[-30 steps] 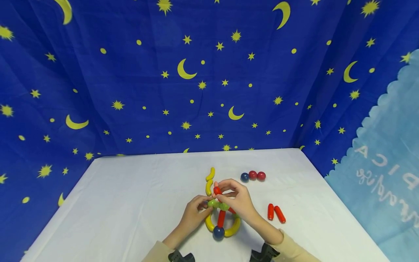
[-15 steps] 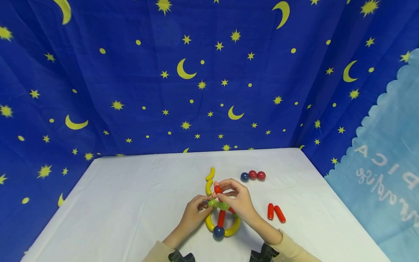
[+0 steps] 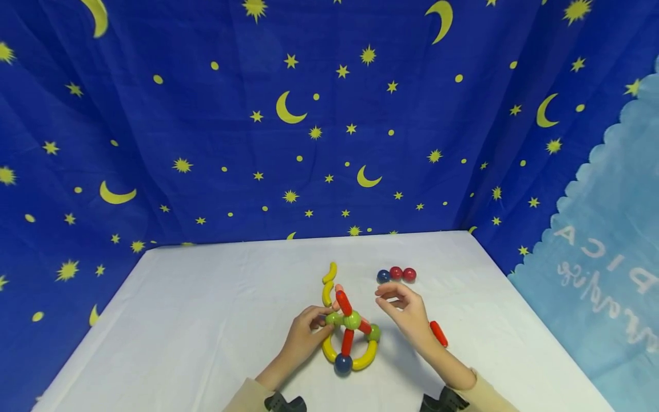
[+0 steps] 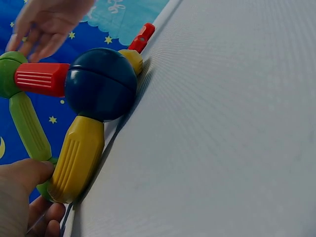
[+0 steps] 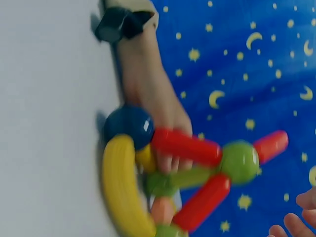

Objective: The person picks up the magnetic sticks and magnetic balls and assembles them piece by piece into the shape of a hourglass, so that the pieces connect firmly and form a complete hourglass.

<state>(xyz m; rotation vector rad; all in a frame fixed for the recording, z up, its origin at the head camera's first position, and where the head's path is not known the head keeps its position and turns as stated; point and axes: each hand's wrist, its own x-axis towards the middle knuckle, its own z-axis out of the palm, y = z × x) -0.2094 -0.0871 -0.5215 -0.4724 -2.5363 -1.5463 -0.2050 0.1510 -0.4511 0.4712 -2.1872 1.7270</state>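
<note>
A construction of magnetic balls and rods stands on the table. Its base has curved yellow rods [image 3: 365,356], a blue ball [image 3: 343,364] in front and a green ball [image 3: 373,332] at the right. Red rods and a green rod [image 4: 30,126] slope up to the top green ball [image 3: 352,320]. From that ball a red rod [image 3: 343,302] sticks up at a slant. My left hand [image 3: 305,336] pinches the left green ball [image 3: 332,319] between thumb and fingers. To the right of the construction, my right hand [image 3: 407,315] hovers with loosely bent fingers and nothing in them.
Two loose yellow curved rods [image 3: 328,293] lie behind the construction. A blue ball [image 3: 383,276] and two red balls [image 3: 403,274] sit at the back right. One loose red rod [image 3: 439,333] shows beside my right forearm. A starry blue cloth [image 3: 231,143] hangs behind the table.
My right hand has let go of the upper red rod and moved right, away from the construction. The rod stays on the top green ball. My left hand has kept its hold.
</note>
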